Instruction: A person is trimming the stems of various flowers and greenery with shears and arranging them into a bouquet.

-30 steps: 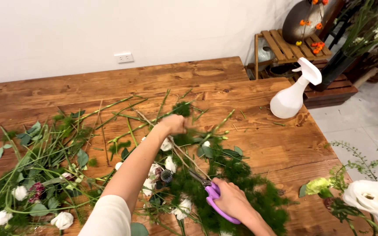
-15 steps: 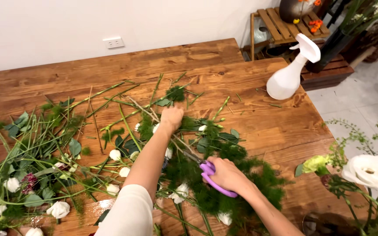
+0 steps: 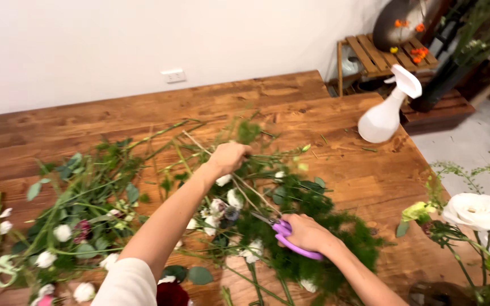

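While your left hand [image 3: 231,157] closes around a bundle of thin green stems [image 3: 267,156] near the middle of the frame, your right hand [image 3: 307,232] sits lower and to the right, wrapped around the purple handles of a pair of scissors [image 3: 282,231]. You hold the scissors with their blades pointing up and left toward the stems, the tips lying among pale stalks just below your left hand; how far the blades are parted cannot be told. Beneath both hands spreads a heap of feathery dark green foliage [image 3: 324,249], mixed with small white flowers [image 3: 233,198]. Further left, more cut greenery and white blooms [image 3: 62,232] lie strewn over the wooden table [image 3: 143,113]. At the upper right of the table stands a white spray bottle [image 3: 384,113]. At the right edge of the frame a large white flower [image 3: 477,211] shows with green sprigs around it. A small wooden slatted stand [image 3: 381,54] sits beyond the table in the upper right.
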